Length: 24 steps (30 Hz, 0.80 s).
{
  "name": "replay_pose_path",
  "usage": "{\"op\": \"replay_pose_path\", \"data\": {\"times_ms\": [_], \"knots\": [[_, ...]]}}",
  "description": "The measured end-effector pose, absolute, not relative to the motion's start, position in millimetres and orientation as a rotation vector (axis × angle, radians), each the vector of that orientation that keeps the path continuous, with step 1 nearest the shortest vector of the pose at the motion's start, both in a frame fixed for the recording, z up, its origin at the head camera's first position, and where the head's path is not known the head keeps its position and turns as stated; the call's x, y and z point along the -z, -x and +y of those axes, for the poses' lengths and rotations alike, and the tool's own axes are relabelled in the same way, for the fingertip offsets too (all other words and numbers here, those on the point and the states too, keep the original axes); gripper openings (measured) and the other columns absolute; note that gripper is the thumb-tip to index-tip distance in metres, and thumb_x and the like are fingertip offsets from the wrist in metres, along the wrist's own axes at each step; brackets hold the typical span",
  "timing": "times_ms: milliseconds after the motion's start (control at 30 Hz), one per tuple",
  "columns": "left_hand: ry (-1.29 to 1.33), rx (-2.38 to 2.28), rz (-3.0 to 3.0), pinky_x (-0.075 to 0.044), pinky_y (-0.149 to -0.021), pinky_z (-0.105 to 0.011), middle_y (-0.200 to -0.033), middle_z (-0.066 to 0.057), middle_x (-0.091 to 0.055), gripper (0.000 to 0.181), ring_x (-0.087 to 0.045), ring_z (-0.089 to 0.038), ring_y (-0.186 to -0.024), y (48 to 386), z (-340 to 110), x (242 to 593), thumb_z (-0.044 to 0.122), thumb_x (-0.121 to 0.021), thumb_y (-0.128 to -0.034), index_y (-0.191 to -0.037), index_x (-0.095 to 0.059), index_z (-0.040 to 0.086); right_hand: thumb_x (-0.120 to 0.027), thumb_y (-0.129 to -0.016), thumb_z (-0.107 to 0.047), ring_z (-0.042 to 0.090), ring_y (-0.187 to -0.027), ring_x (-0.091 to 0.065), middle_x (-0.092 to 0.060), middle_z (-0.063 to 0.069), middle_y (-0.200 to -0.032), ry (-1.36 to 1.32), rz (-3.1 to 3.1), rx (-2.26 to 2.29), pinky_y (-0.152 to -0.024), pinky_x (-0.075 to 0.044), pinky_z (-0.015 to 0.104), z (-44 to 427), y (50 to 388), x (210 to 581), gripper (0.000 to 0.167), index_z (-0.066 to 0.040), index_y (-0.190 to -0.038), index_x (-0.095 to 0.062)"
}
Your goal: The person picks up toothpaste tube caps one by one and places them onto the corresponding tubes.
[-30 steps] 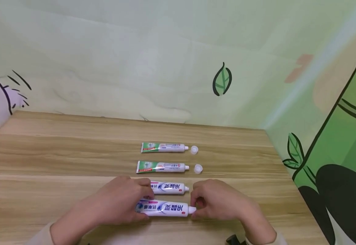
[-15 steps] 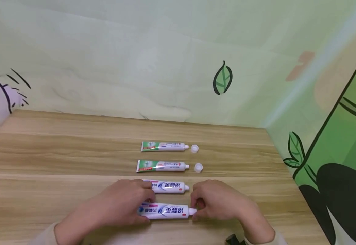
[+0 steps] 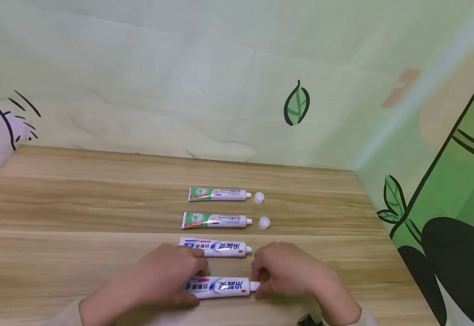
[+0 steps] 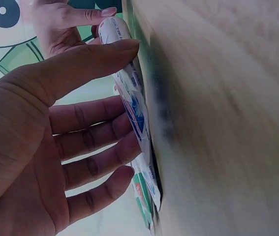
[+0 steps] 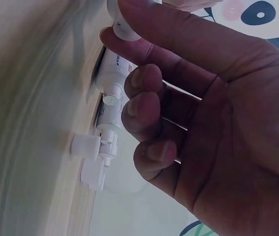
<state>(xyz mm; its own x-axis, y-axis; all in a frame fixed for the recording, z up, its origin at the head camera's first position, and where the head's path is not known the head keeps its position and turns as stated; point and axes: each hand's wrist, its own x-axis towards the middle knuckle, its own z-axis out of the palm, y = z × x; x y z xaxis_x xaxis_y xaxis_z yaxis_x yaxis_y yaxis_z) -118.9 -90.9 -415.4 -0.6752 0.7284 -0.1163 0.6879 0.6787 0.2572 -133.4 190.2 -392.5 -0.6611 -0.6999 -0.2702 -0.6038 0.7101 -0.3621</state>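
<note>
The nearest of a row of toothpaste tubes [image 3: 228, 287] is white with blue print and lies crosswise on the table. My left hand [image 3: 155, 280] holds its body, thumb on the near side and fingers on the far side. At its right end, the thumb and forefinger of my right hand [image 3: 287, 271] pinch the white cap [image 5: 124, 30], which is on the tube. Just beyond lies a similar uncapped tube [image 3: 226, 247], its flat end partly behind my left hand. The left wrist view shows the held tube [image 4: 135, 105] between thumb and fingers.
Two smaller green-and-white toothpaste tubes [image 3: 216, 220] lie farther back, uncapped. Beside their nozzles stand two loose white caps, one nearer [image 3: 264, 222] and one farther [image 3: 259, 198]. A black object [image 3: 307, 320] shows at the bottom edge. Printed walls border the wooden table [image 3: 78, 194].
The held tube has shifted slightly toward me, together with my left hand. The gap to the uncapped tube behind has widened, and more of that tube shows. My right hand still pinches the cap.
</note>
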Motion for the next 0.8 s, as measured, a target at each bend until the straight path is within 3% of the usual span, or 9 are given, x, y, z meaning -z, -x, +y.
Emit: {"op": "replay_pose_path", "data": {"times_ms": [433, 800], "knots": [[-1.14, -0.248, 2.659, -0.054, -0.074, -0.031, -0.091, 0.011, -0.065, 0.04, -0.056, -0.005, -0.077, 118.4, -88.9, 416.4, 0.047, -0.089, -0.0763, -0.102, -0.075, 0.02, -0.093, -0.072, -0.033, -0.001, -0.066, -0.046, -0.054, -0.017, -0.072, 1.029, 2.541, 0.27, -0.063, -0.04, 0.02, 186.3, 131.8, 397.1, 0.023, -0.028, -0.075, -0.071], [-1.117, -0.257, 2.666, -0.055, -0.074, -0.031, -0.093, 0.011, -0.068, 0.044, -0.061, -0.006, -0.081, 119.0, -88.9, 419.8, 0.046, -0.092, -0.0717, -0.103, -0.076, 0.02, -0.094, -0.071, -0.035, -0.001, -0.065, -0.046, -0.053, -0.017, -0.07, 1.022, 2.548, 0.251, -0.063, -0.04, 0.02, 183.5, 131.2, 398.9, 0.026, -0.03, -0.072, -0.068]]}}
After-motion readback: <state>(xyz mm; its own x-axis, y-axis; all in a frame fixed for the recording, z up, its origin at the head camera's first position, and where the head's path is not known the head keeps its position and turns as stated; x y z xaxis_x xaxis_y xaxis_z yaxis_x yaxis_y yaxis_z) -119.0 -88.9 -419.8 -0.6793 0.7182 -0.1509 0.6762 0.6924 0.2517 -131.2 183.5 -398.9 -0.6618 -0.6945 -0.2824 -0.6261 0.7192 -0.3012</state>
